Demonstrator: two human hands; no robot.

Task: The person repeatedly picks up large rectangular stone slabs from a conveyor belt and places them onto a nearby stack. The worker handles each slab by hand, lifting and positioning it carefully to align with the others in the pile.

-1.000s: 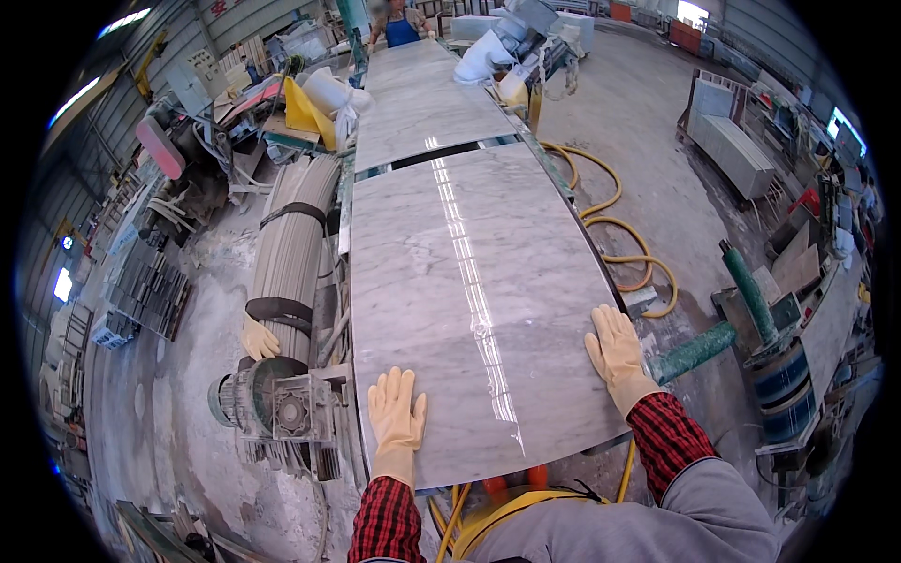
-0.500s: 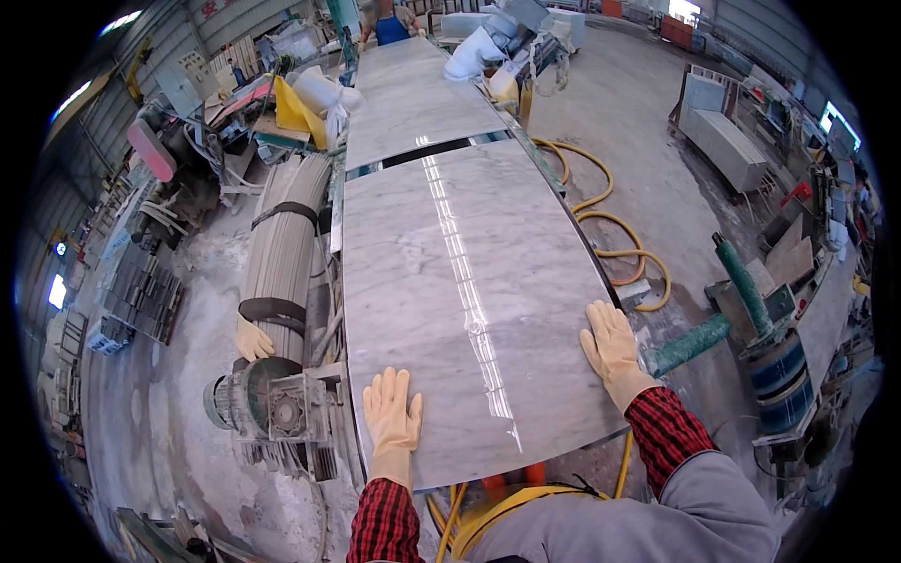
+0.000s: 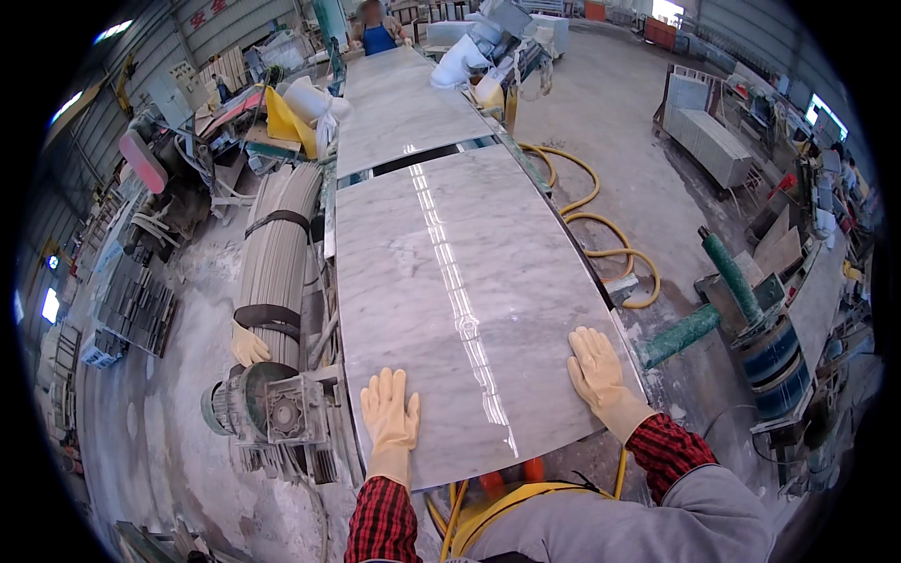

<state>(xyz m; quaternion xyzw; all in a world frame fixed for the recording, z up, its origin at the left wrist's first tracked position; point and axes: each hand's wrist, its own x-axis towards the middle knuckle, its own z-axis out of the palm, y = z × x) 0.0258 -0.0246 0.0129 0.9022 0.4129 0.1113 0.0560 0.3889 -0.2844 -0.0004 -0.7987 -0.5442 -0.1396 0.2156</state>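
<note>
- Head view: the fingers (image 3: 386, 385) of your left hand (image 3: 389, 413) lie straight and slightly apart, clamped on nothing; that palm is flat on the near slab (image 3: 399, 300), at 7 o'clock from its middle.
- Your right hand (image 3: 598, 373) lies flat at 4 o'clock, just inside the slab's right edge, its fingers close together, thumb apart, gripping nothing.
- The near slab, glossy and grey-veined, lies on the table (image 3: 533, 167) directly before you.
- Your step in hand looks like steadying or guiding it with both palms; I cannot tell how hard you press.
- Your next move, I judge, calls for even force from both palms, keeping it in line with the far slab (image 3: 404, 103) at 12 o'clock; mind the dark gap (image 3: 416, 161) between them.
- Around you: a motor (image 3: 258, 399) at 8, a strapped ribbed bundle (image 3: 274, 225) at 10, a yellow hose (image 3: 648, 258) at 2, and, between 11 and 12, a co-worker (image 3: 378, 39) beyond the far slab.
</note>
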